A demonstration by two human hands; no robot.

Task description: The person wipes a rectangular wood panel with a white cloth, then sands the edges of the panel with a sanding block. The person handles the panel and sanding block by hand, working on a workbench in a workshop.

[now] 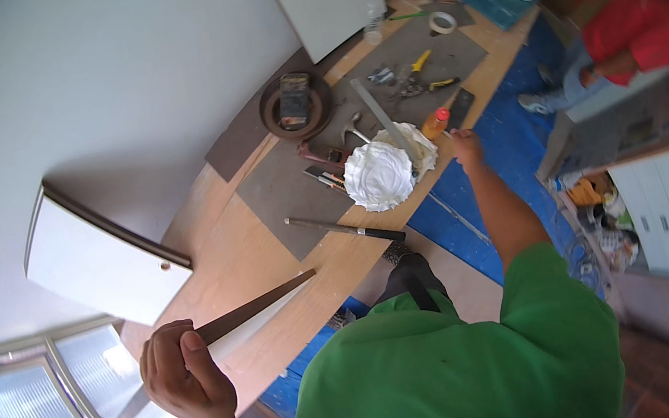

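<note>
My left hand (pixel 184 373) is closed around a long, dark brown flat strip (pixel 253 303) that angles over the plywood worktop. My right hand (pixel 467 149) is at the worktop's right edge, fingers curled, just beside an orange bottle (pixel 433 125) with a red cap; what they hold, if anything, is too small to make out. Left of the bottle sit a white crumpled round bowl or liner (pixel 378 176) and a grey strip (pixel 379 114). A dark long-handled tool (pixel 338 228) lies nearer me. A hammer (pixel 354 130), a wooden plane (pixel 324 154) and yellow-handled snips (pixel 419 69) lie behind.
The plywood worktop (pixel 204 240) runs along a white wall, with white panels (pixel 96 251) leaning there. A dark round tray (pixel 278 130) and tape roll (pixel 442 23) lie on it. A person in red (pixel 630 31) is at the right above blue sheeting (pixel 508 146), near a white cabinet (pixel 651 216).
</note>
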